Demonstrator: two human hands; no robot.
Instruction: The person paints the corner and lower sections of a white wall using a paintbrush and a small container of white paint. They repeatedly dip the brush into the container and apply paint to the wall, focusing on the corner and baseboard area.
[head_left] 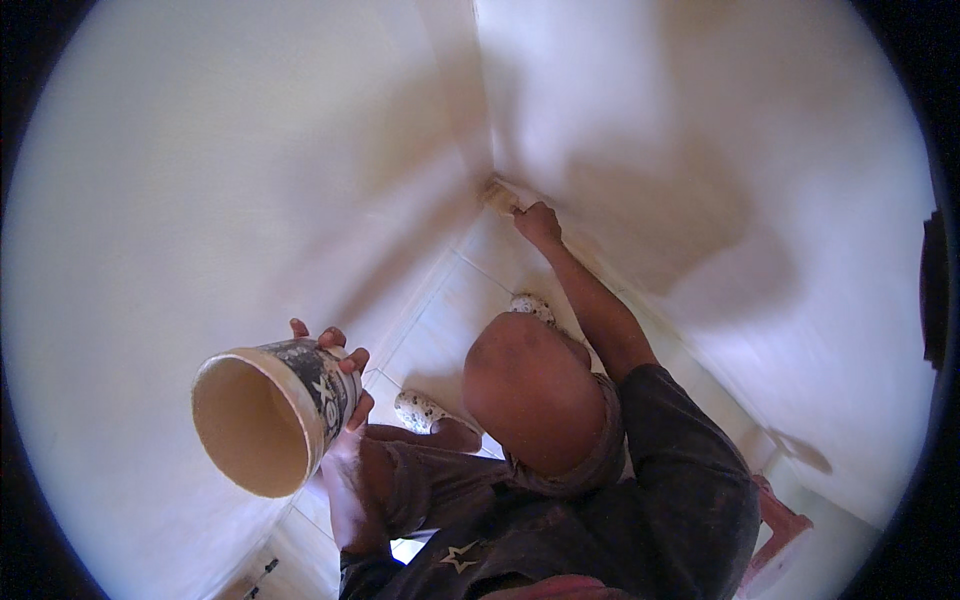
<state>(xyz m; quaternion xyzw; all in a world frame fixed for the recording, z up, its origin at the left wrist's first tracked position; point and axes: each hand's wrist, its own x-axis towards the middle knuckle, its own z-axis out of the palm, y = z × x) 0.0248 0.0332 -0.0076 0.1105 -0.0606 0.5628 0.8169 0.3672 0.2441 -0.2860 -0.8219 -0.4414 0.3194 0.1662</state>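
Observation:
In my right hand [540,226] is a paintbrush [502,197], its wide pale head against the foot of the corner where two white walls meet. The fingers are closed round its handle, and my right arm is stretched out. Low at the left, my left hand [350,385] grips a paint bucket [335,388] from behind, with fingers spread along its dark printed side. The bucket is tilted so its open mouth faces up and toward me. Its inside is coated cream, and I cannot make out how much paint it holds.
Plain walls rise on the left [180,180] and right [800,180], marked by soft shadows. Pale floor tiles [440,320] lie between them, under my speckled clogs [418,410]. A reddish stool-like frame [778,535] stands behind me at the right. A dark object [933,290] sits at the far right edge.

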